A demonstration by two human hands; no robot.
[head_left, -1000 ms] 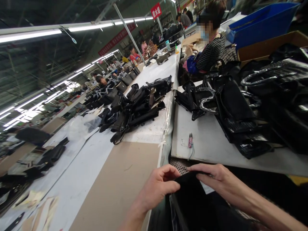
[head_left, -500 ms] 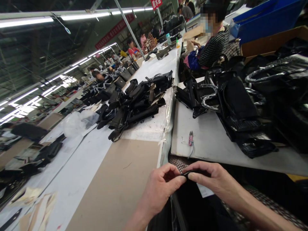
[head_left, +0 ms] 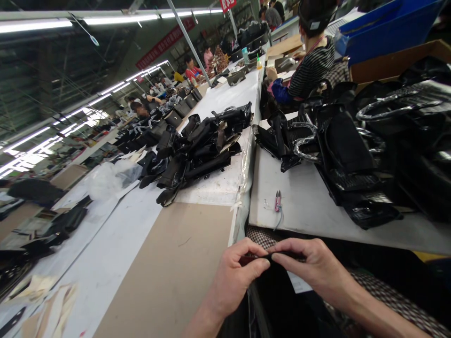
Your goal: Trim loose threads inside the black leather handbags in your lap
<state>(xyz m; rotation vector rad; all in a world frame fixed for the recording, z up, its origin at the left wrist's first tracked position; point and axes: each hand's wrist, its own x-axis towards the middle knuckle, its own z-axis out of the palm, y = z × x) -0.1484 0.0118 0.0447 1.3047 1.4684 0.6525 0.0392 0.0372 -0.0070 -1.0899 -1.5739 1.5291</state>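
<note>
Near the bottom centre, my left hand (head_left: pixel 230 277) and my right hand (head_left: pixel 319 270) pinch the top edge of a black bag (head_left: pixel 282 310), thumbs and fingertips almost meeting. Most of the bag lies low over my lap, dark and partly hidden by the hands. A white slip (head_left: pixel 299 282) shows against it, just below my right hand. Checked cloth (head_left: pixel 259 236) is visible behind the fingers. Pink-handled thread snips (head_left: pixel 278 203) lie on the white table a little beyond my hands.
A heap of black bag pieces (head_left: pixel 197 150) covers the table ahead. More black bags (head_left: pixel 348 145) with plastic-wrapped handles are piled at right. A beige board (head_left: pixel 169 267) lies at left. A co-worker in a striped top (head_left: pixel 319 61) sits beyond, near a blue bin (head_left: pixel 387 35).
My fingers have shifted slightly along the black edge, both hands still pinching it. The co-worker's head has turned away and their hands have moved.
</note>
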